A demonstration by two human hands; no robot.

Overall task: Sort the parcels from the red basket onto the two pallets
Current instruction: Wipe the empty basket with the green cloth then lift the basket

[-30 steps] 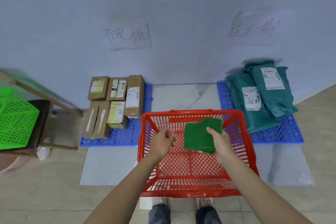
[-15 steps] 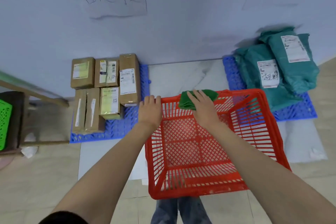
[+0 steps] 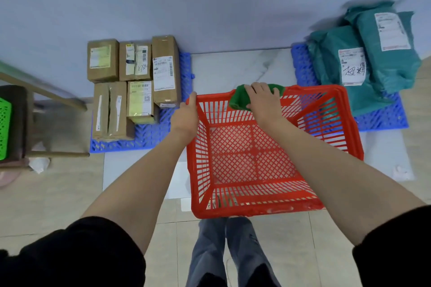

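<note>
The basket (image 3: 275,154) sits on beige tiled floor (image 3: 58,198) below a pale wall (image 3: 210,7). The left hand (image 3: 186,114) grips its corner. The right hand (image 3: 263,100) lies flat-fingered on a green cloth (image 3: 238,98) at its far rim.

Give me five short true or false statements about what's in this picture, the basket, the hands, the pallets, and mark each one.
1. The red basket has no parcels lying on its floor. True.
2. The right hand lies on a green cloth at the basket's far rim. True.
3. The left hand holds a cardboard box. False: it grips the basket's far left corner.
4. The cardboard boxes sit on the right pallet. False: they are on the left pallet.
5. The teal bags lie on the right pallet. True.
</note>
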